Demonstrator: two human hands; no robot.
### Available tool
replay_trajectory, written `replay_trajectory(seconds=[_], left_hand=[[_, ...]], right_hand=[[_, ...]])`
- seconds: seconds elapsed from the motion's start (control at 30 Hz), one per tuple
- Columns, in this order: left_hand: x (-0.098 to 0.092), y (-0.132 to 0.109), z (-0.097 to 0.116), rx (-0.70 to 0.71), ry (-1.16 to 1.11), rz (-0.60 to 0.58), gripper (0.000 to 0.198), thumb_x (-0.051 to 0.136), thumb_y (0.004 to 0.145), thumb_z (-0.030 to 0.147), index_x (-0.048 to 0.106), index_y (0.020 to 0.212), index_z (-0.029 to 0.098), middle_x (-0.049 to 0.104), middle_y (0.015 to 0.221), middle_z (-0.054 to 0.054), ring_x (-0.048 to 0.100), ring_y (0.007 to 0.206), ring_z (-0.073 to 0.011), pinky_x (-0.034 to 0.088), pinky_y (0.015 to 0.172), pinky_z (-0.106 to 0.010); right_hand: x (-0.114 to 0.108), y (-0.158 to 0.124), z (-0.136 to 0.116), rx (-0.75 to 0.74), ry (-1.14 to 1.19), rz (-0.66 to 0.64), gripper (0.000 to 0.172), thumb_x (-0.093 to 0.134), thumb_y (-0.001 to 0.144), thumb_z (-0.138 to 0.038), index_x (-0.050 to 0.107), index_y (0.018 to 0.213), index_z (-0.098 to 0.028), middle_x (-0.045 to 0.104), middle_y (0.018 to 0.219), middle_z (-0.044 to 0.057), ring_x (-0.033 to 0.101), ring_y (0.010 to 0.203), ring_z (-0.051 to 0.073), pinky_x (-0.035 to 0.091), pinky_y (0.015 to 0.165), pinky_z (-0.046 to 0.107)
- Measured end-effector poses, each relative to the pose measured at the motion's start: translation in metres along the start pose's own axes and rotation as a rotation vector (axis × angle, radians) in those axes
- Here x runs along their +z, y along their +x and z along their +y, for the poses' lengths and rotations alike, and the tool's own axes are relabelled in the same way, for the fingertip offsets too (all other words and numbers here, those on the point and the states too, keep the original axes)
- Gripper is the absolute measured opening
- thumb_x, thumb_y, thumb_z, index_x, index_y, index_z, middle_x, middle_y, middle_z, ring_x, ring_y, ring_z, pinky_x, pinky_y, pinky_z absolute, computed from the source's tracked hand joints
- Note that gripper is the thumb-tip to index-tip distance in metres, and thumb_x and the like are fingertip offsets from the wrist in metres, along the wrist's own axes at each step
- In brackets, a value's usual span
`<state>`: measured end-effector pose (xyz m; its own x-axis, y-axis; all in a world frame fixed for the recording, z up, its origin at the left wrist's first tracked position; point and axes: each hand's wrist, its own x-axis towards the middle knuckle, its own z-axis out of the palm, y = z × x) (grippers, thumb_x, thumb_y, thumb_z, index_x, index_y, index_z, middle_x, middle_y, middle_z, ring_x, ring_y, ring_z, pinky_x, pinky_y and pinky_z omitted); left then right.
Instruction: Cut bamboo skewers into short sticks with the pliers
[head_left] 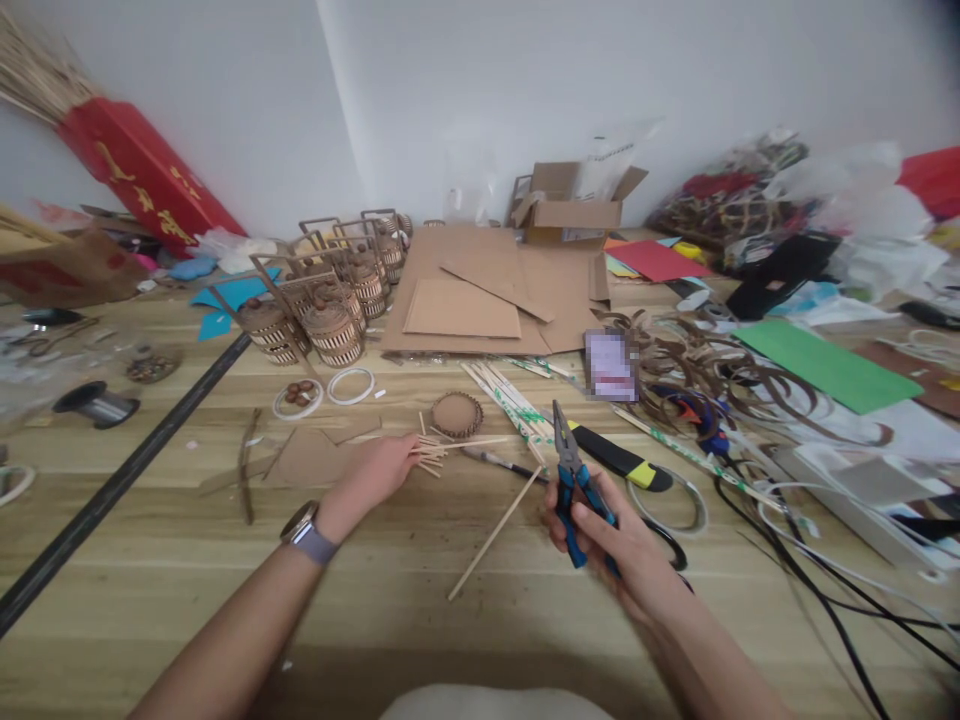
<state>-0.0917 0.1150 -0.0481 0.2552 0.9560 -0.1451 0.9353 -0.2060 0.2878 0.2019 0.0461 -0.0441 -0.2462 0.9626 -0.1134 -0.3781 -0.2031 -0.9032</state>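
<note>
"Holding what, the right hand [600, 528]?"
"Blue-handled pliers [570, 472], clasped, to the right of the round base [456, 413]."
"And the left hand [384, 468]?"
"At the short sticks [433, 452], before the base; whether it clamps them, one cannot tell."

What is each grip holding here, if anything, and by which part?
The right grip holds needle-nose pliers by their blue handles. The left grip is at a bunch of short sticks; whether it holds them cannot be told.

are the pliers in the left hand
No, the right hand holds the pliers, while the left hand is at the short sticks.
</note>
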Motion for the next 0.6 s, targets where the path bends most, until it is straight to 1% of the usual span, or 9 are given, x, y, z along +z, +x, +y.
replay_trajectory(seconds=[0.1,0.17,0.23,0.3,0.33,0.37,0.43,0.53,0.6], left_hand=[[-0.005,-0.003,-0.001,-0.044,-0.11,0.029,0.018,0.046,0.094,0.026,0.062,0.091,0.018,0.071,0.085,-0.01,0.065,0.079,-0.0242,0.043,0.069,-0.03],[-0.008,-0.01,0.005,-0.055,-0.192,0.041,0.023,0.043,0.094,0.029,0.061,0.088,0.018,0.069,0.081,-0.008,0.063,0.076,-0.0225,0.042,0.066,-0.029],[-0.007,-0.021,0.017,-0.057,-0.365,0.033,0.029,0.04,0.095,0.038,0.058,0.084,0.019,0.065,0.077,-0.003,0.059,0.069,-0.018,0.04,0.062,-0.025],[-0.002,-0.034,0.036,-0.175,-0.963,-0.003,0.031,0.055,0.084,0.05,0.057,0.079,0.019,0.053,0.063,0.004,0.046,0.054,-0.0124,0.032,0.052,-0.023],[0.002,-0.04,0.047,-0.253,-1.188,-0.087,0.036,0.063,0.078,0.054,0.054,0.077,0.02,0.044,0.056,0.007,0.035,0.048,-0.0099,0.026,0.048,-0.023],[0.007,-0.045,0.059,-0.269,-1.249,-0.132,0.041,0.064,0.075,0.059,0.052,0.074,0.021,0.036,0.051,0.01,0.028,0.045,-0.0087,0.021,0.045,-0.023],[0.016,-0.053,0.08,-0.274,-1.315,-0.187,0.048,0.065,0.069,0.067,0.048,0.07,0.022,0.029,0.047,0.011,0.021,0.043,-0.0079,0.017,0.044,-0.024],[0.025,-0.058,0.103,-0.317,-1.503,-0.214,0.054,0.07,0.062,0.069,0.047,0.067,0.022,0.027,0.046,0.012,0.016,0.042,-0.0065,0.013,0.042,-0.024],[0.028,-0.059,0.11,-0.345,-1.564,-0.213,0.055,0.073,0.059,0.069,0.048,0.068,0.021,0.028,0.047,0.013,0.017,0.043,-0.0061,0.013,0.042,-0.022]], right_hand=[[0.0,0.001,0.002,0.0,-0.044,0.027,0.04,0.079,0.075,-0.043,0.062,0.107,-0.027,0.058,0.086,0.001,0.053,0.067,0.015,0.043,0.058,0.029],[0.003,0.002,0.002,0.024,-0.074,0.045,0.041,0.081,0.072,-0.044,0.063,0.103,-0.023,0.056,0.083,0.001,0.054,0.068,0.016,0.044,0.062,0.03],[0.011,0.004,0.001,0.059,-0.09,0.045,0.04,0.082,0.069,-0.045,0.061,0.094,-0.022,0.056,0.081,0.0,0.056,0.071,0.017,0.045,0.067,0.032],[0.024,0.008,-0.001,0.081,-0.143,0.035,0.04,0.081,0.069,-0.047,0.057,0.087,-0.022,0.059,0.082,0.001,0.056,0.073,0.018,0.046,0.068,0.032],[0.031,0.011,-0.001,0.077,-0.196,0.033,0.04,0.081,0.068,-0.049,0.054,0.085,-0.022,0.061,0.084,0.002,0.055,0.072,0.017,0.045,0.067,0.031],[0.038,0.014,0.0,0.066,-0.263,0.038,0.041,0.08,0.068,-0.05,0.054,0.084,-0.022,0.063,0.086,0.003,0.054,0.07,0.016,0.045,0.065,0.03],[0.049,0.02,0.002,0.019,-0.368,0.055,0.043,0.079,0.067,-0.052,0.052,0.082,-0.022,0.064,0.084,0.003,0.052,0.069,0.016,0.043,0.063,0.029],[0.054,0.025,0.009,-0.055,-0.453,0.089,0.039,0.075,0.069,-0.052,0.051,0.078,-0.022,0.057,0.073,-0.001,0.05,0.065,0.015,0.042,0.06,0.027],[0.051,0.025,0.013,-0.071,-0.479,0.112,0.036,0.073,0.07,-0.05,0.051,0.076,-0.022,0.052,0.068,-0.003,0.047,0.062,0.014,0.04,0.058,0.026]])
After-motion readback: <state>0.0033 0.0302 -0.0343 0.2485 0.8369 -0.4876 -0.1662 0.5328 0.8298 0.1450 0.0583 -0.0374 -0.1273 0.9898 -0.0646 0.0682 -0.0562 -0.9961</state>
